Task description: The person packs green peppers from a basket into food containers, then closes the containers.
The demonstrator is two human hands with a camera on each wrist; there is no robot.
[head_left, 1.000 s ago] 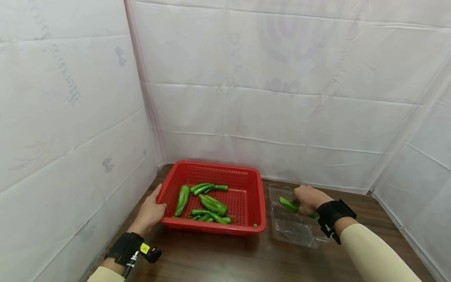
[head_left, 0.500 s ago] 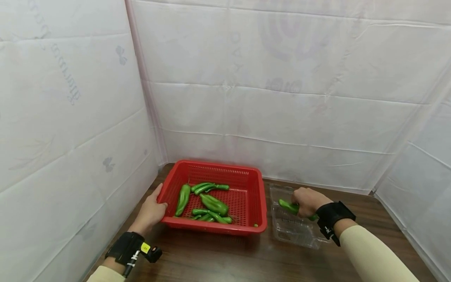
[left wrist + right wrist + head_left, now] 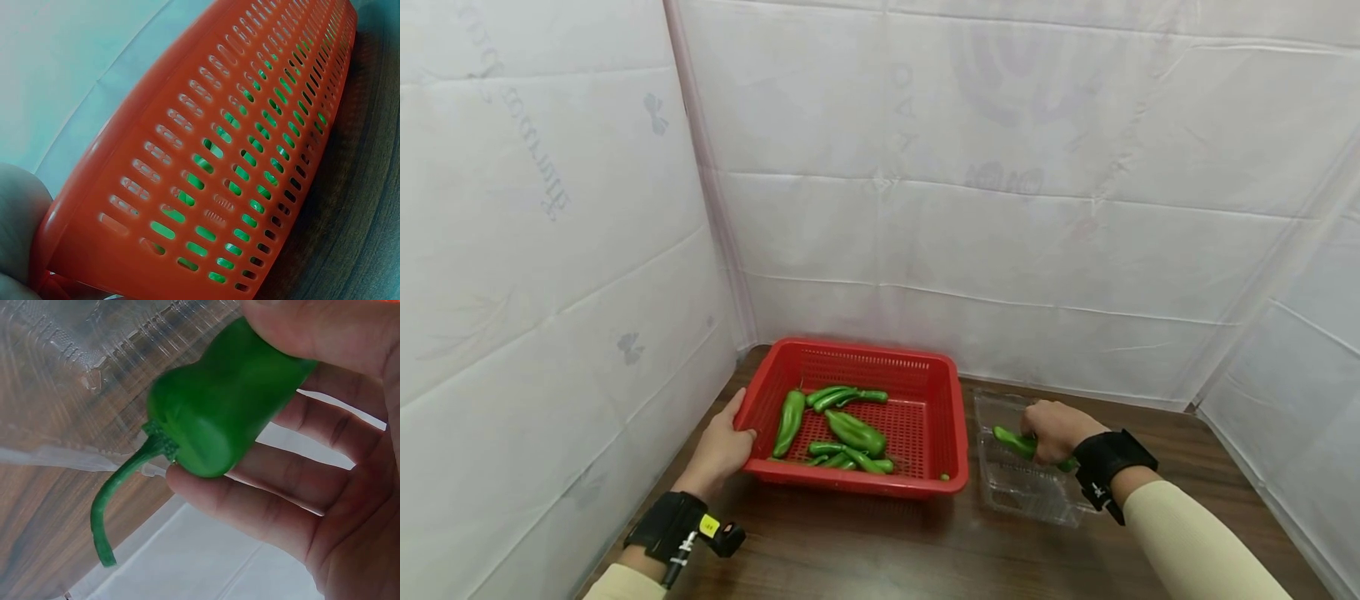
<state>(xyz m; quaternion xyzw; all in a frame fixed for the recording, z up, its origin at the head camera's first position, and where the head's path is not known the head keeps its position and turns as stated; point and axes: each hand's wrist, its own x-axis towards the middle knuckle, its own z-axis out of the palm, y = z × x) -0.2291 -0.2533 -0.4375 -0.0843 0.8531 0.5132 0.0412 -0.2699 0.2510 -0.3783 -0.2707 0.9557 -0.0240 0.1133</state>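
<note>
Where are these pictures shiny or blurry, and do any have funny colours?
Head view: a pale glare on the brown table; left wrist view: a bluish-green cast and a blurry left hand; right wrist view: bright glints on the clear tray and a sheen on the green pepper.

Cream sleeves point(image 3: 1198, 533) on both arms, and there's the left black wristband point(image 3: 658, 527), bright yellow tag point(image 3: 708, 526) with tiny dark print, boxy black camera point(image 3: 727, 541) jutting out, black cable point(image 3: 678, 563) banded white; the right black wristband point(image 3: 1116, 461) matches, white-flecked too!
</note>
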